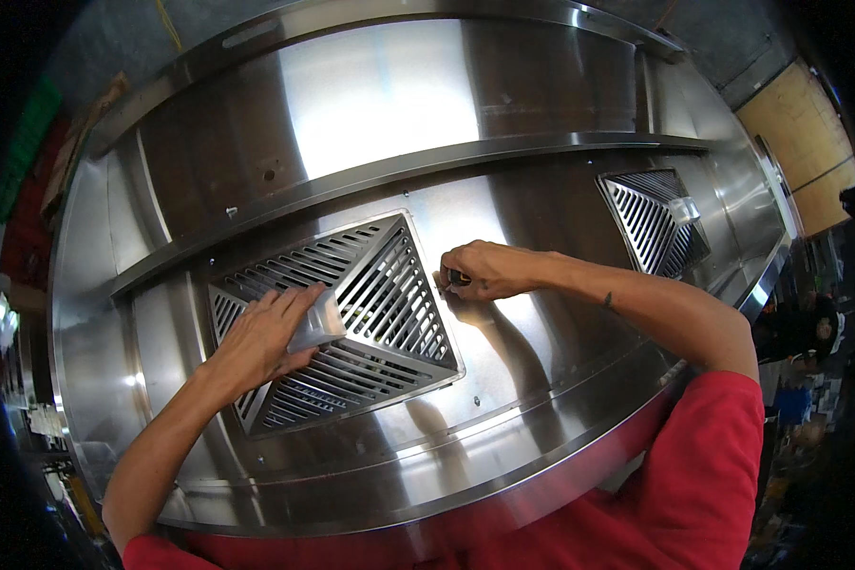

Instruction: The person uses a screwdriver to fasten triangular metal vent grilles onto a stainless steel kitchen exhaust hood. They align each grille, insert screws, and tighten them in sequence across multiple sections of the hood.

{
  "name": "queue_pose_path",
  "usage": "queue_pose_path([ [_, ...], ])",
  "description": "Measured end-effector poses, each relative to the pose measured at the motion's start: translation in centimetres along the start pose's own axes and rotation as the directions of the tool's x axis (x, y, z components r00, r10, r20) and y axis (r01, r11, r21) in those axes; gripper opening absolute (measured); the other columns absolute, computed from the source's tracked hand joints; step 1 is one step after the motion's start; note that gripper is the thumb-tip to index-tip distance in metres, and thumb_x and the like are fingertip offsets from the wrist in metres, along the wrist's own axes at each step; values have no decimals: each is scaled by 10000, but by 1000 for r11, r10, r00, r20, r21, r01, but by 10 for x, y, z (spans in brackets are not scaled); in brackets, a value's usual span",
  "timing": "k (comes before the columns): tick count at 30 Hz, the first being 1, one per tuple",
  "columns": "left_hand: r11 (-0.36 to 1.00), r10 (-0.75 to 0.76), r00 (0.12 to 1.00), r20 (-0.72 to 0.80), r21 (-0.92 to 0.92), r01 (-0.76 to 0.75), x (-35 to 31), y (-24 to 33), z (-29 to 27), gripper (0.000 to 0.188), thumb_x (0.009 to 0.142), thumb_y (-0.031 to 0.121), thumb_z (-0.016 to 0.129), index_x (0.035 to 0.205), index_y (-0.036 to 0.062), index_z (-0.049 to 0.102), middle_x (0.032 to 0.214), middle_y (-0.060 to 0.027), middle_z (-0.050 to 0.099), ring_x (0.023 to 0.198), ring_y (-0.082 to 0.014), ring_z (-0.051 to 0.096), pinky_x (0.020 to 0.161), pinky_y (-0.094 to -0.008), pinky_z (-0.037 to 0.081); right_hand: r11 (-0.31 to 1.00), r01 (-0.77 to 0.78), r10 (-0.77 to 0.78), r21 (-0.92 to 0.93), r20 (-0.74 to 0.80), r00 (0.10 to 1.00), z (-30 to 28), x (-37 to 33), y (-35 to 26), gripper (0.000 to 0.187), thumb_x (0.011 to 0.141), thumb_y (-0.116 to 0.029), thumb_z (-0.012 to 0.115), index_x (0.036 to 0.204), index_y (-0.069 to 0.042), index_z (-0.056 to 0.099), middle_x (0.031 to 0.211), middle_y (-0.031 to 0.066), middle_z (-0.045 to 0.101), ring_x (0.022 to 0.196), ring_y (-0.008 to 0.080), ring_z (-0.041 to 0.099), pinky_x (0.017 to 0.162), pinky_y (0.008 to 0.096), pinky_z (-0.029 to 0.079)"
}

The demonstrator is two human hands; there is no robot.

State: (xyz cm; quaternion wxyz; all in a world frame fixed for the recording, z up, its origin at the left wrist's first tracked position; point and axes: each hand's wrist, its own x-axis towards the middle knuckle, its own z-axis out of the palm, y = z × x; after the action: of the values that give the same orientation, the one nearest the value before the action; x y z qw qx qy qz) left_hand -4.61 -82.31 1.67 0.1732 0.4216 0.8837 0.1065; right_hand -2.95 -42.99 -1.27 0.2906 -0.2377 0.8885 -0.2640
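The left hand (261,337) lies on the near grille (389,294); the right hand (480,271) touches its right edge.

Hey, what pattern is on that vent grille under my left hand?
Parallel slots in four triangular sections meeting at the centre, on the bare steel grille, seen in the head view.

The left hand (261,337) lies flat over the near grille (337,323), covering its centre. The right hand (480,271) blocks the grille's right edge. Bare steel panel (541,342) between the grilles is open. The far grille (655,223) is uncovered. A raised ridge (399,171) crosses above.
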Motion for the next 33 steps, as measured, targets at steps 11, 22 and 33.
queue_pose_path([
  [11, 999, -17, 999, 44, -33, 18, 4, 2, -5, 945, 845, 227, 889, 1641, 75, 403, 1517, -199, 583, 1229, -375, 620, 1085, -504, 521, 997, -75, 75, 36, 5, 997, 19, 16, 15, 241, 1014, -209, 714, 1101, 15, 705, 1028, 212, 749, 962, 351, 746, 867, 480, 583],
  [22, 999, -47, 996, 74, -14, 48, 5, -1, 1, 957, 852, 254, 888, 1653, 85, 392, 1550, -183, 570, 1247, -369, 615, 1099, -501, 520, 998, -26, 29, 55, -53, 998, 21, 16, 18, 209, 969, -166, 723, 1040, 31, 705, 952, 212, 758, 878, 323, 754, 798, 456, 590],
  [33, 999, -47, 996, 80, -7, 47, 5, -1, -2, 964, 865, 268, 879, 1664, 79, 374, 1554, -191, 565, 1259, -372, 608, 1088, -505, 521, 998, -16, 19, 61, -41, 999, 19, 20, 13, 204, 1014, -168, 686, 1067, 26, 717, 957, 212, 758, 884, 321, 759, 819, 468, 603],
])
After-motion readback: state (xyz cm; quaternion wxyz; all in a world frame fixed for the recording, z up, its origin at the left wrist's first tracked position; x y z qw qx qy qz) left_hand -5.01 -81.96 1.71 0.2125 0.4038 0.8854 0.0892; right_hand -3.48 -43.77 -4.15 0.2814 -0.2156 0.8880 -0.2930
